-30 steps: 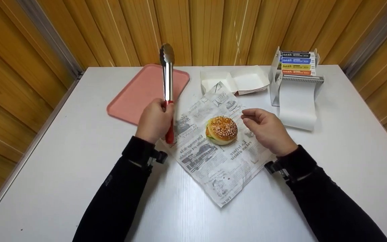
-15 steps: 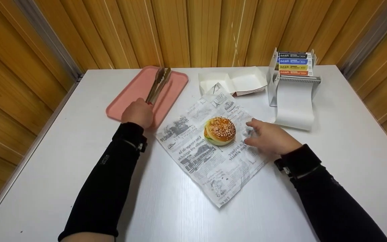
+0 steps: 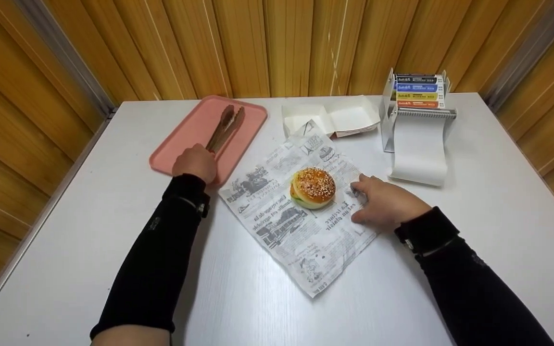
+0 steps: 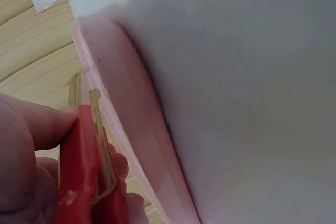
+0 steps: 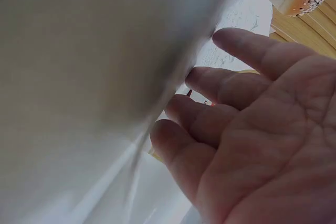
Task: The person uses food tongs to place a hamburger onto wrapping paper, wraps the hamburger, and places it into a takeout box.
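My left hand (image 3: 195, 163) grips the tongs (image 3: 223, 129) over the pink tray (image 3: 185, 127). Their metal ends lie across the tray with the tips apart, pointing to the back. The left wrist view shows the red handles (image 4: 79, 166) between thumb and fingers beside the tray's rim. A sesame-topped burger (image 3: 313, 187) sits on a sheet of newsprint-patterned wrapping paper (image 3: 282, 211). My right hand (image 3: 387, 201) is at the paper's right side, thumb and fingers spread, holding nothing. In the right wrist view its fingertips (image 5: 202, 80) rest along the paper's edge.
Behind the paper stands an opened white paper box (image 3: 351, 117), overlapped by the paper's far corner. A dispenser (image 3: 419, 144) with coloured cartons and a hanging white sheet is at the back right. A wooden panel wall (image 3: 289, 48) borders the table's far edge.
The left hand has lowered the upright tongs leftward onto the tray, and their tips have spread. The right hand has come down to the paper, its fingers spreading wider. The burger stays put.
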A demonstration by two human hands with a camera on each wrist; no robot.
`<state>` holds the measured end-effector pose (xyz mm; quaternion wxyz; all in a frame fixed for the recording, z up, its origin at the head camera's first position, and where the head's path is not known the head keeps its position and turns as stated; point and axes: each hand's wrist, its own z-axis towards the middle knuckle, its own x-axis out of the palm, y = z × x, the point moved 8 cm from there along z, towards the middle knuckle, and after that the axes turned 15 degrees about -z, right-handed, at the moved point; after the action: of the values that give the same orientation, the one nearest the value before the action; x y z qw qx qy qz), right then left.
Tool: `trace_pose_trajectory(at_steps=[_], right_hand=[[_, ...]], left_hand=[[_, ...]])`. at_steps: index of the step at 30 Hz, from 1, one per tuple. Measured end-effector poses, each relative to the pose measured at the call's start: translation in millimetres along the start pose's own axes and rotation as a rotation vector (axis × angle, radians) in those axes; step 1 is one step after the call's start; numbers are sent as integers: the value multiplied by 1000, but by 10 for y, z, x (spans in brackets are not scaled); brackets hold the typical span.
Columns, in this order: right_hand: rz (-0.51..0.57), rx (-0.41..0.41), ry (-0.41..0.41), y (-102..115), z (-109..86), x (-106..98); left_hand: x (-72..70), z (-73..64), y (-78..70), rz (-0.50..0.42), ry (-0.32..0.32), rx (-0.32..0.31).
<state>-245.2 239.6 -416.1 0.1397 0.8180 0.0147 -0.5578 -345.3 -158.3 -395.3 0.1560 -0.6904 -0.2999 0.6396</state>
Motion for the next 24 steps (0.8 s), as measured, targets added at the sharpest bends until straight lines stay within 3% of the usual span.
trace_pose_trajectory(at_steps=[9,17,21,24], right_hand=[[-55,-54,-10,26,-4,-21],[-47,-42,-1,23,-19,-39],[-35,-18,7,-22,-16,-41],[-39,-9,9,-50,-20,-52]], left_hand=[[73,115,18,-20,11,-24],[18,84,0,-26,-22,-39],[44,-122,-241,-45,-72,69],[206,-418,-519,-82,-34,195]])
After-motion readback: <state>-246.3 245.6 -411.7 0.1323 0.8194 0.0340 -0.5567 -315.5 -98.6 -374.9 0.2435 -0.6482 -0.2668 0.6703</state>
